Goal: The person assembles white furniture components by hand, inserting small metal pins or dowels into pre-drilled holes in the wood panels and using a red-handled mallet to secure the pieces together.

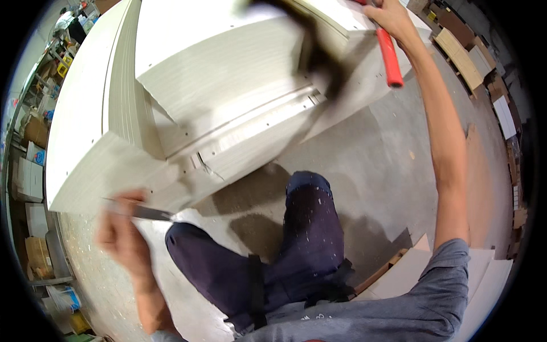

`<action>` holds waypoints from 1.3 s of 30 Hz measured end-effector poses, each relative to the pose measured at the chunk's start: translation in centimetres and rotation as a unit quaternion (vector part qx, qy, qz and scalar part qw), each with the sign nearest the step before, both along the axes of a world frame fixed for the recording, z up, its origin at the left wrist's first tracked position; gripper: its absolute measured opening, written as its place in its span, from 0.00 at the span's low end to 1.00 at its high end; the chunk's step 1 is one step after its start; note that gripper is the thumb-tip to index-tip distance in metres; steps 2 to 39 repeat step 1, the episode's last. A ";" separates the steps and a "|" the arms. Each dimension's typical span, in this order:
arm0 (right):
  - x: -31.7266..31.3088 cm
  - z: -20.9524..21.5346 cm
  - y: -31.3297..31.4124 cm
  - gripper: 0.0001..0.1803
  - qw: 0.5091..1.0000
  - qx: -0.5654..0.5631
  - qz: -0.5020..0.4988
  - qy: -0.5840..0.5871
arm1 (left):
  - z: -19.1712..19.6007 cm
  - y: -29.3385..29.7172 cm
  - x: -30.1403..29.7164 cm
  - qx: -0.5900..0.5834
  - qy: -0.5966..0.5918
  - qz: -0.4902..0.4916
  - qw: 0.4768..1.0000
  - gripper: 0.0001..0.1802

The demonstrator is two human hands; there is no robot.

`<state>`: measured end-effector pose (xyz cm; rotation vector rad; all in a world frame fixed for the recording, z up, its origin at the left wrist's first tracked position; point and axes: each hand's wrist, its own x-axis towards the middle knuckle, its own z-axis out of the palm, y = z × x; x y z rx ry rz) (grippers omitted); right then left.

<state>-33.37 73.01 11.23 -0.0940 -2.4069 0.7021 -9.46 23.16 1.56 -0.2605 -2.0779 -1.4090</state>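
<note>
Right hand (392,18) raised high at the top of the view, grip closed round the red handle (388,56) of a hammer, whose dark head (319,48) is smeared by motion blur across the pale cabinet (228,85). Left hand (122,231) low at the left, blurred, fingers closed on a thin flat metal blade (149,213) whose tip lies close to the cabinet's lower corner; touching or just short of it, cannot tell. Cabinet of white wood-grain panels lying on its side on the concrete floor (364,159), a metal drawer runner (256,117) fixed along its inner face. Knees in dark trousers (296,239) bent just below the cabinet. Stacked boards (464,57) off to the right, more white panels (484,273) at the lower right, shelving with boxes (31,171) along the left edge.
</note>
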 end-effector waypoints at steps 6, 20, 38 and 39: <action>-0.9 0.4 -0.3 0.34 1.000 -0.001 0.003 0.006 | -0.2 -0.6 -0.6 -0.001 0.006 0.003 1.000 0.10; -0.9 0.4 -0.3 0.34 1.000 -0.001 0.003 0.006 | -0.2 -0.6 -0.6 -0.001 0.006 0.003 1.000 0.10; -0.9 0.4 -0.3 0.34 1.000 -0.001 0.003 0.006 | -0.2 -0.6 -0.6 -0.001 0.006 0.003 1.000 0.10; -0.9 0.4 -0.3 0.34 1.000 -0.001 0.003 0.006 | -0.2 -0.6 -0.6 -0.001 0.006 0.003 1.000 0.10</action>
